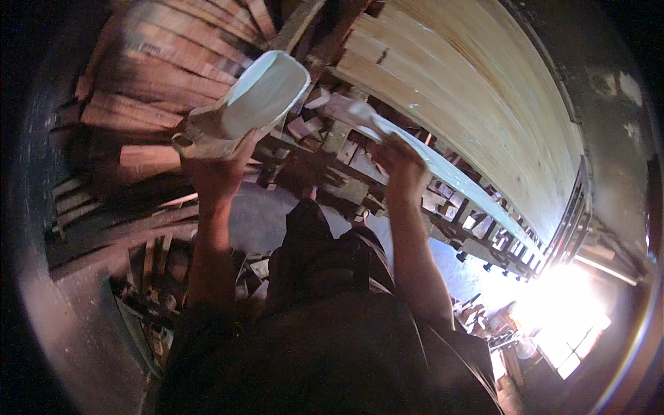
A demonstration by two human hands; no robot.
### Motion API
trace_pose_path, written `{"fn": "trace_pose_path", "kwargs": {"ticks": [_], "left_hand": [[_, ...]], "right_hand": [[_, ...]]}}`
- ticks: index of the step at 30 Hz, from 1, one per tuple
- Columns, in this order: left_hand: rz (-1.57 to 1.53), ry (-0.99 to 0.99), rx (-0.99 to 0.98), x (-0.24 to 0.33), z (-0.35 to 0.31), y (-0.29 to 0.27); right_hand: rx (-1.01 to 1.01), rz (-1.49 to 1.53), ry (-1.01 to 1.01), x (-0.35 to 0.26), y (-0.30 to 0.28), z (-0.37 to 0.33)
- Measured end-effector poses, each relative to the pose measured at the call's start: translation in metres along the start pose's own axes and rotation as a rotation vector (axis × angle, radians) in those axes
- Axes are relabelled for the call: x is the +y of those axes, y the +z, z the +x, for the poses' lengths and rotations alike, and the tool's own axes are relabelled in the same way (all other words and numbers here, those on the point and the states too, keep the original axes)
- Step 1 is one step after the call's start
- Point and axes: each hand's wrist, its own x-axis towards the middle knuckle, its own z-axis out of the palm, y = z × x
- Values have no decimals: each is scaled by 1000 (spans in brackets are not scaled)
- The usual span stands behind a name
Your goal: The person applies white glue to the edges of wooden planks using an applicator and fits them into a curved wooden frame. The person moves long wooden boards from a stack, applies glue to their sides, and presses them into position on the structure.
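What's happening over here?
A person is standing in a dim place with lots of wood around, working with bare hands. The left hand holds up a pale, scoop-shaped container, its open side showing. The right hand is raised near the edge of a broad wooden panel and seems to hold something pale, too blurred to name. Strips of wood lie beyond the left hand, and bright light comes in at the lower right.

A rough wooden framework [321, 171] carries several small wood blocks [303, 128].
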Motion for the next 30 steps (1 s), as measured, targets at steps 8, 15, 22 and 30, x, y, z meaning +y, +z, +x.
{"fn": "trace_pose_path", "kwargs": {"ticks": [8,15,22,30], "left_hand": [[-171,-78,45,35,3,14],[-309,-106,-137,60,-26,57],[-180,-6,-299,165,-65,127],[89,194,-379,337,-147,210]], "right_hand": [[1,128,135,19,-31,27],[245,71,89,-6,-254,26],[355,99,-25,4,-515,41],[487,-371,-243,-8,-727,54]]}}
